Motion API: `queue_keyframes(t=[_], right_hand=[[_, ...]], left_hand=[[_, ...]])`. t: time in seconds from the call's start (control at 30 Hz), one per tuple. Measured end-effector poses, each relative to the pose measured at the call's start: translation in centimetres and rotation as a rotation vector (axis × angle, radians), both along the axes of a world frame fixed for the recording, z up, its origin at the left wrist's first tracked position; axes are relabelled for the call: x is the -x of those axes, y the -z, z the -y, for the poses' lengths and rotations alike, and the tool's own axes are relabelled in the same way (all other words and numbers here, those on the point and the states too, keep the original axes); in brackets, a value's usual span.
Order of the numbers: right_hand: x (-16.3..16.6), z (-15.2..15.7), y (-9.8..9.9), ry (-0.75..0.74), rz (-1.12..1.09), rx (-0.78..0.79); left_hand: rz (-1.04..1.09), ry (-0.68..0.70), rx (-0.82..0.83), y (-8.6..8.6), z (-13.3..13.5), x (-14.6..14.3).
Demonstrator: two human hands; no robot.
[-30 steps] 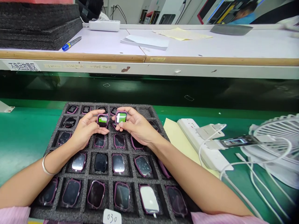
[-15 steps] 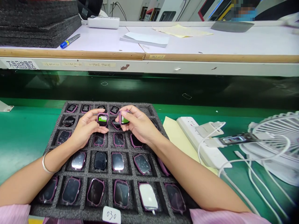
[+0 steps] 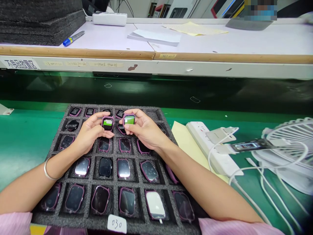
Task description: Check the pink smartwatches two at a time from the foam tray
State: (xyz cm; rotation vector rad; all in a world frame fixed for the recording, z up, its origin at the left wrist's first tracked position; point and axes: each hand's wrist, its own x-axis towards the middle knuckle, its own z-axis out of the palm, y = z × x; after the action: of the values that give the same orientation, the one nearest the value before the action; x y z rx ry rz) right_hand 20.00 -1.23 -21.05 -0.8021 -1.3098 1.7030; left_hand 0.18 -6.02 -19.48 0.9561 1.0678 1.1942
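Note:
My left hand (image 3: pixel 91 132) grips a purple-framed smartwatch case (image 3: pixel 108 123) by its edges; its lit screen shows green with white lines. Close beside it, my right hand (image 3: pixel 144 129) pinches a second purple smartwatch case (image 3: pixel 129 120), thumb at its lower edge, with a mostly green screen facing me. Both are held just above a black foam tray (image 3: pixel 114 187) divided into square pockets. Several more watch cases lie in the pockets, most with dark screens, such as one purple watch (image 3: pixel 100 199) in the front row. My forearms cover some pockets.
A label reading 030 (image 3: pixel 117 224) sits on the tray's front edge. To the right are yellow paper (image 3: pixel 182 137), a white power strip (image 3: pixel 215 151), cables and a white fan (image 3: pixel 290 140). A shelf (image 3: pixel 220 44) with stacked black foam (image 3: pixel 39 23) and a pen (image 3: pixel 73 38) runs behind.
My right hand has turned its watch so the screen faces me more fully, its thumb moving down to the lower edge. My left hand holds its watch nearly still.

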Motion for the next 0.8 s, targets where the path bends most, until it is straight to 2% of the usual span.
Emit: queue_keyframes(t=[0.8], right_hand=[[0.1,0.15,-0.34,0.021,-0.009,-0.012]], left_hand=[[0.015,-0.001,-0.002,0.09,0.02,0.05]])
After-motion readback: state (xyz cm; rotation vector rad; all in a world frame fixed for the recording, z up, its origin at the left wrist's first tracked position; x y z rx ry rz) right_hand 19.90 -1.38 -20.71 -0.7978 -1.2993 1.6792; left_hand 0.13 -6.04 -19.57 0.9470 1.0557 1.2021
